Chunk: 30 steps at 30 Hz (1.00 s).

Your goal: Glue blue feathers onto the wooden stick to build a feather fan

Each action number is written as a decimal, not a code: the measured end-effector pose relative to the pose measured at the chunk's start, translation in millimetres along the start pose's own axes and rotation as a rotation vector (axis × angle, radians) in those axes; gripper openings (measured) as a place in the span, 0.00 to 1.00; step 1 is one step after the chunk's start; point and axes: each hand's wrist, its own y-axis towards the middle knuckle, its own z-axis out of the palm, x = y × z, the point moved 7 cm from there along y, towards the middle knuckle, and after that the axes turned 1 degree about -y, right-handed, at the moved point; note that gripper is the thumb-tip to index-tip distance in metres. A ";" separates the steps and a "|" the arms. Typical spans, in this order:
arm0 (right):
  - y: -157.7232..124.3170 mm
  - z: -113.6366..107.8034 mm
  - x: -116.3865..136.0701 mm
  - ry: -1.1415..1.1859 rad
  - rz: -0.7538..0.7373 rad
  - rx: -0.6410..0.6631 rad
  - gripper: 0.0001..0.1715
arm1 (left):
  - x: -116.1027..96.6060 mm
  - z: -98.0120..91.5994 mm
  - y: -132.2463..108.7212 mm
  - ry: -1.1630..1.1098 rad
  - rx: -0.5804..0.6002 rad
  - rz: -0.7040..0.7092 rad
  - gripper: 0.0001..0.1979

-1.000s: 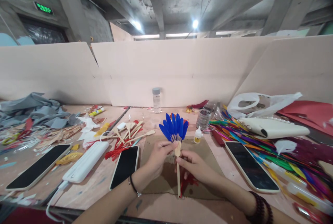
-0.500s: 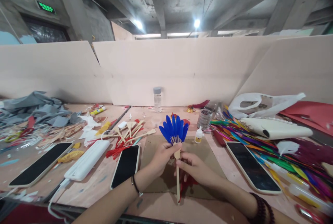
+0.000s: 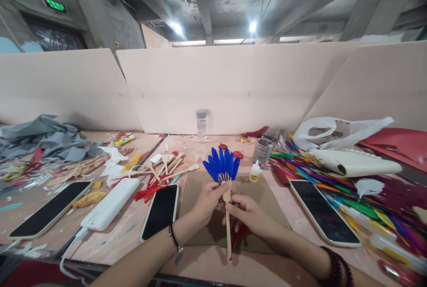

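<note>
A small fan of blue feathers (image 3: 221,165) on a pale wooden handle (image 3: 228,233) is held up over a brown cardboard sheet (image 3: 270,207). My left hand (image 3: 211,198) pinches the fan where the feather quills meet the handle's wide top, its thumb lying across the front. Lower down, my right hand (image 3: 248,213) grips the handle between thumb and fingers; some of its fingers are hidden behind. Red tassel threads (image 3: 240,236) show below my right hand. Close beyond it, a small glue bottle (image 3: 255,172) with a white nozzle stands upright on the cardboard.
Left of the cardboard lie a phone (image 3: 160,211), wooden handles with red tassels (image 3: 167,167), a white power bank (image 3: 111,205) and another phone (image 3: 50,209). To the right are a phone (image 3: 323,211) and many coloured feathers (image 3: 353,202). A clear bottle (image 3: 201,126) stands behind.
The hands and fan stay almost the same, both hands keeping their hold. The whole view has shifted very slightly.
</note>
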 end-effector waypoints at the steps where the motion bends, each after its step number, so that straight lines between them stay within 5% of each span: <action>1: 0.7 -1.4 0.3 0.004 -0.001 -0.008 0.33 | 0.7 0.6 0.5 -0.005 0.004 -0.004 0.25; 23: -0.7 -2.2 -6.1 0.017 0.129 -0.017 0.34 | 2.2 -3.7 5.8 0.074 -0.030 0.037 0.29; 30: 2.2 -3.9 -10.4 0.020 0.146 -0.029 0.33 | 12.6 -1.3 3.4 0.073 -0.013 -0.047 0.28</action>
